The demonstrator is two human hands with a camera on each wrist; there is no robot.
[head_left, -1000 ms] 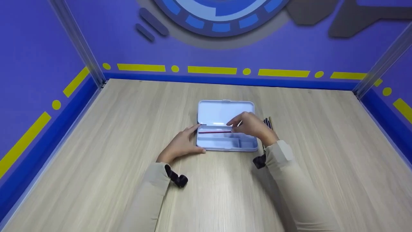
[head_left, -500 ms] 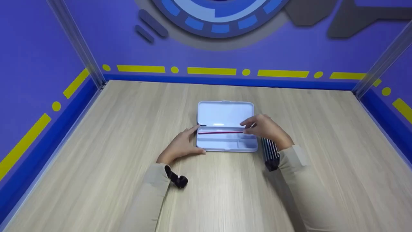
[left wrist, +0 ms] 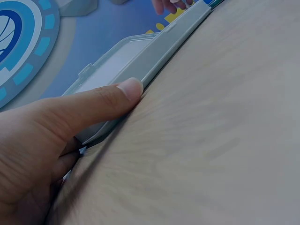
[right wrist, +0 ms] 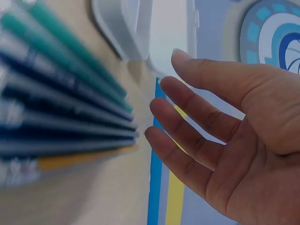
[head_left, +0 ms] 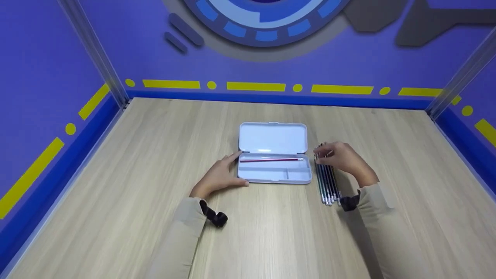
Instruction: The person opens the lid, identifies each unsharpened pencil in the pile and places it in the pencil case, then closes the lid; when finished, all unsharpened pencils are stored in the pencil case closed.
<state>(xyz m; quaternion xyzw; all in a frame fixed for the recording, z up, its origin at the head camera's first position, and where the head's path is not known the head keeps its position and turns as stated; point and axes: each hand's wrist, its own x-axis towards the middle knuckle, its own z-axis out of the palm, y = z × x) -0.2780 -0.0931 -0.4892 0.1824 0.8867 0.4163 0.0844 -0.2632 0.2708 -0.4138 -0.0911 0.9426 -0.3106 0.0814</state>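
Note:
A pale pencil case (head_left: 273, 137) lies with its lid raised in the head view. In its rear compartment rests a red pencil (head_left: 271, 159). My left hand (head_left: 218, 175) holds the case's left end, thumb at the front wall and forefinger at the back corner; the left wrist view shows the thumb against the wall (left wrist: 150, 61), other fingers partly hidden. Right of the case lies a row of several pencils (head_left: 327, 186), mostly dark, with green and yellow ones in the right wrist view. Over their far ends hovers my right hand (head_left: 345, 159), fingers loosely bent, holding nothing.
The case's front part is split into a long compartment (head_left: 261, 173) and a small one (head_left: 298, 174) at its right. A wooden tabletop (head_left: 263, 232) lies beneath everything. Blue panels (head_left: 271, 69) with yellow marks rise behind and at both sides.
My right hand has let go of the red pencil, which now lies in the case, and moved right to the pencil row. My left hand has stayed at the case.

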